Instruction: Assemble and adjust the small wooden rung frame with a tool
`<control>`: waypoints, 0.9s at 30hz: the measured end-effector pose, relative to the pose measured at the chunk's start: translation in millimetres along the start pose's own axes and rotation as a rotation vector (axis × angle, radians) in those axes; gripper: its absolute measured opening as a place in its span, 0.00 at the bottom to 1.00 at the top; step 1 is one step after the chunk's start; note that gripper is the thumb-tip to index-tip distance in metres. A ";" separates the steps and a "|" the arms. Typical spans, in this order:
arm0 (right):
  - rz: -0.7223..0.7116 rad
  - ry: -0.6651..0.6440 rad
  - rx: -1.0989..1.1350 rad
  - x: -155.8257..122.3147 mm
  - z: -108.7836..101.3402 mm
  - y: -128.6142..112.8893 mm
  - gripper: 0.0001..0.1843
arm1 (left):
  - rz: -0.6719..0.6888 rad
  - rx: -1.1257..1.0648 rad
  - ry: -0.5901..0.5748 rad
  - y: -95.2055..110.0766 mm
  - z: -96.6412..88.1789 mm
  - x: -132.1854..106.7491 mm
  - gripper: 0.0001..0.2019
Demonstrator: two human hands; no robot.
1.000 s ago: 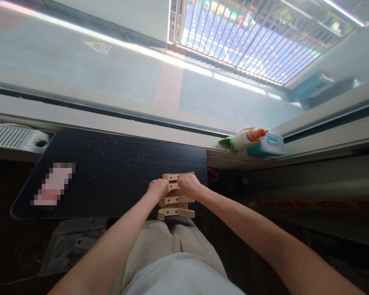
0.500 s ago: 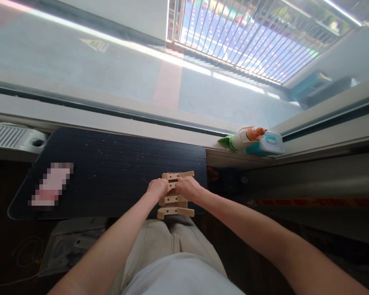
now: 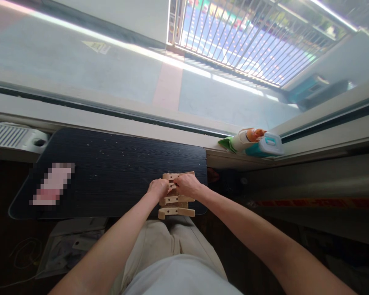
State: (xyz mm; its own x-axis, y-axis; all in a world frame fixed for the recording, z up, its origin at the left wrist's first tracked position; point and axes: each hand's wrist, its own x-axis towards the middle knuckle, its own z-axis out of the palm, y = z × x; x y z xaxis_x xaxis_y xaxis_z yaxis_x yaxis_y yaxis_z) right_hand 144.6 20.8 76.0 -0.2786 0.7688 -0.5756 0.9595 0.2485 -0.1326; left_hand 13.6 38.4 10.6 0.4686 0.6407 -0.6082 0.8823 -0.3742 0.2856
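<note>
the wooden rack (image 3: 175,205) lies flat on the near right corner of the dark table (image 3: 110,172), just in front of the person's lap; it has a few pale bars, one after the other, and the nearest bar has curved ends

both hands are on the far part of the rack; the left hand (image 3: 157,189) is curled up, with its fingers pressed on the left side of the bars; the right hand (image 3: 188,184) is curled over the top bars and seems to pinch one of them, but its fingertips are hidden, so i cannot tell just what they grip

it looks like the hands are in the middle of fitting or fixing a small part between the bars; a good next move needs one hand to keep the rack from sliding, and small, careful finger work from the other

on the sill to the right is a blue-green box (image 3: 265,146) with its lid shut; what is inside cannot be seen; a white bottle (image 3: 245,138) with an orange top lies on its side, touching the box; on the floor by the left leg is a clear bag (image 3: 70,246) with some flat things in it, too dim to tell
</note>
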 end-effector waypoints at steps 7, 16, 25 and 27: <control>-0.038 0.002 -0.024 2.1 0.2 -0.1 0.13 | 0.002 -0.008 0.007 -1.4 -0.1 -0.3 0.19; -0.062 0.045 -0.051 1.5 4.4 -0.6 0.11 | 0.005 0.001 0.024 0.2 0.6 0.7 0.20; -0.173 -0.048 -0.080 14.7 -8.8 -16.6 0.10 | 0.068 0.013 0.015 -5.3 1.2 0.3 0.16; 0.009 -0.070 0.007 17.4 -8.9 -14.1 0.10 | 0.055 0.017 0.024 -5.2 2.3 0.2 0.17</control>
State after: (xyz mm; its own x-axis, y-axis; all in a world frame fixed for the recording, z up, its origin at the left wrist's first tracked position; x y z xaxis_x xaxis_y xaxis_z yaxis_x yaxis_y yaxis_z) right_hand 125.9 35.8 75.1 -0.2670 0.7279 -0.6316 0.9622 0.2378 -0.1326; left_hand 9.0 39.0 7.3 0.5174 0.6345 -0.5742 0.8544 -0.4205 0.3053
